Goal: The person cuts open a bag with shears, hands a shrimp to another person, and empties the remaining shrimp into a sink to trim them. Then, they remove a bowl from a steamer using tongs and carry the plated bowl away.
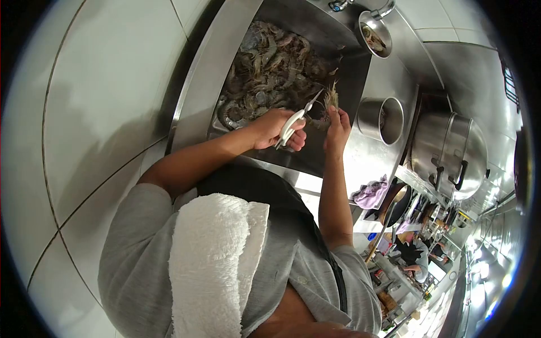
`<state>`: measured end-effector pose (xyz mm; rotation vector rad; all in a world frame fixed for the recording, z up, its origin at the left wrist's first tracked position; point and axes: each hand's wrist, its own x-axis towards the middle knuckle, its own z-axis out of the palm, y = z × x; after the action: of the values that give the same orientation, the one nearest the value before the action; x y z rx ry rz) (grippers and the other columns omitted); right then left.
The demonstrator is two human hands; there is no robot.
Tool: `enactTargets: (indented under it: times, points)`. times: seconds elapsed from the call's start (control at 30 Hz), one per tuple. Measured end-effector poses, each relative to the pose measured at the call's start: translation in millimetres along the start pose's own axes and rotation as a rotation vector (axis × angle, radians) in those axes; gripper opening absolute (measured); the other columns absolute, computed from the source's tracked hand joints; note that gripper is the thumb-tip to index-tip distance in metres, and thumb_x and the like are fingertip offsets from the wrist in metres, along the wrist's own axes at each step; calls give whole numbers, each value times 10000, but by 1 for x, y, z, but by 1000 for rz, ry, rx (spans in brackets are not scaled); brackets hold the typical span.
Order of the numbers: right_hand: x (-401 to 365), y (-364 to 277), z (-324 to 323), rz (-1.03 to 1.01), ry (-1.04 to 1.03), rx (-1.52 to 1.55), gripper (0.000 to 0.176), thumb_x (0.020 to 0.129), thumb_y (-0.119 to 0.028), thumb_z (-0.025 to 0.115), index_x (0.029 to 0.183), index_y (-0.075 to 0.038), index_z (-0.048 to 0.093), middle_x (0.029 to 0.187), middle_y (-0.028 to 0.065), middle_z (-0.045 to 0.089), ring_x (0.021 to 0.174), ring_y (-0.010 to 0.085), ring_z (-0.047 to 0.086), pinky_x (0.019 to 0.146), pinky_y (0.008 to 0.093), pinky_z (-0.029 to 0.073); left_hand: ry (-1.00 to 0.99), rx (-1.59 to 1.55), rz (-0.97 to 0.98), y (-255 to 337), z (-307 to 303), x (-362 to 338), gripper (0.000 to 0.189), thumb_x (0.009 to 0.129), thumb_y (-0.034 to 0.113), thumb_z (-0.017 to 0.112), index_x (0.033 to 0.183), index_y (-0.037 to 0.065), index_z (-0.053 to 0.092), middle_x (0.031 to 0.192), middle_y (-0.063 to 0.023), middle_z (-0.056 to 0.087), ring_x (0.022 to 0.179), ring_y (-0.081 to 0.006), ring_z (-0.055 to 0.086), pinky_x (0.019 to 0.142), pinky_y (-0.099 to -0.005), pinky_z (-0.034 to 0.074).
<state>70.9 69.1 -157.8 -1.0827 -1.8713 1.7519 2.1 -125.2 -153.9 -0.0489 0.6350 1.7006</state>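
Note:
My left hand (271,127) is closed around the white handles of a pair of scissors (289,125), whose blades point up and to the right. My right hand (338,128) pinches a shrimp (331,97) between thumb and fingers, its whiskery end pointing up. The scissor tips lie right beside this shrimp. Both hands are over the near part of a steel sink (353,79). A large heap of raw grey-brown shrimp (273,67) fills the sink's left and far side.
On the right ledge stand a steel bowl (360,28) with shrimp pieces inside and a steel pot (369,119). A faucet (384,10) is above the bowl. Farther right are a purple cloth (371,194) and a big lidded stockpot (442,149). People appear in the background.

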Motion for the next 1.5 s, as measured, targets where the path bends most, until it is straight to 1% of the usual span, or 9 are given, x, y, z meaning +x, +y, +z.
enactTargets:
  times: [0.17, 0.33, 0.57, 0.6, 0.7, 0.77, 1.03, 1.23, 1.5]
  points:
    - [-5, -4, 1, -2, -39, 69, 224, 883, -183, 640, 1003, -4, 579, 856, 3, 588, 786, 70, 508, 700, 214, 389, -93, -45, -153, -7, 5, -10, 302, 906, 216, 599, 1089, -13, 524, 870, -183, 629, 743, -261, 668, 682, -395, 579]
    - [-6, -5, -1, -56, -57, 59, 221, 887, -183, 639, 1000, -5, 572, 843, -8, 578, 773, 68, 500, 690, 210, 383, 24, -30, 79, 4, 9, 8, 255, 911, 194, 589, 1067, -1, 536, 841, -156, 629, 692, -245, 661, 649, -374, 577]
    - [-5, -6, -6, -41, -48, 106, 236, 890, -186, 637, 1018, -2, 560, 874, 8, 584, 809, 80, 513, 730, 219, 394, -90, -86, -72, -4, 13, -10, 245, 919, 189, 576, 1083, 15, 523, 856, -166, 630, 700, -255, 667, 638, -382, 580]
    - [-7, -6, -6, -40, -51, 95, 237, 891, -186, 636, 1020, -2, 560, 879, 12, 586, 814, 82, 515, 734, 219, 396, -55, -67, -77, 0, 19, -8, 229, 892, 221, 611, 938, 5, 549, 828, -180, 623, 690, -251, 662, 600, -377, 571]
    - [-9, -5, -10, -55, -92, 99, 236, 896, -186, 631, 1022, -1, 558, 890, 17, 587, 812, 85, 516, 735, 223, 398, -83, 10, 111, 6, 9, 24, 213, 888, 203, 607, 920, -1, 554, 813, -161, 625, 679, -244, 659, 613, -371, 571]
    - [-8, -6, -12, -77, -68, 100, 237, 898, -187, 628, 1023, 1, 556, 891, 19, 587, 810, 86, 515, 735, 224, 400, 128, -105, 232, 28, 27, 14, 168, 889, 161, 581, 896, -5, 558, 778, -147, 622, 639, -242, 650, 608, -357, 563]
    - [-4, -14, -12, -149, 23, 92, 204, 904, -186, 618, 992, -9, 568, 838, 11, 584, 760, 79, 512, 691, 226, 407, -70, -19, -123, -9, 42, -26, 259, 916, 236, 580, 1035, 16, 511, 861, -185, 631, 726, -265, 671, 651, -383, 581]
    - [-11, -17, -14, -144, 33, 97, 211, 897, -157, 623, 1008, 5, 546, 873, 28, 591, 767, 83, 526, 697, 222, 421, 49, -11, 121, -2, 33, 11, 200, 907, 184, 590, 986, 4, 552, 831, -150, 638, 672, -252, 665, 611, -358, 576]
    - [-17, -19, -33, 12, -143, 381, 164, 913, -149, 567, 998, -9, 557, 824, 43, 593, 732, 122, 551, 664, 252, 436, -119, -36, -104, -3, 31, -15, 305, 916, 225, 583, 1126, 21, 500, 853, -186, 635, 710, -259, 671, 667, -391, 581]
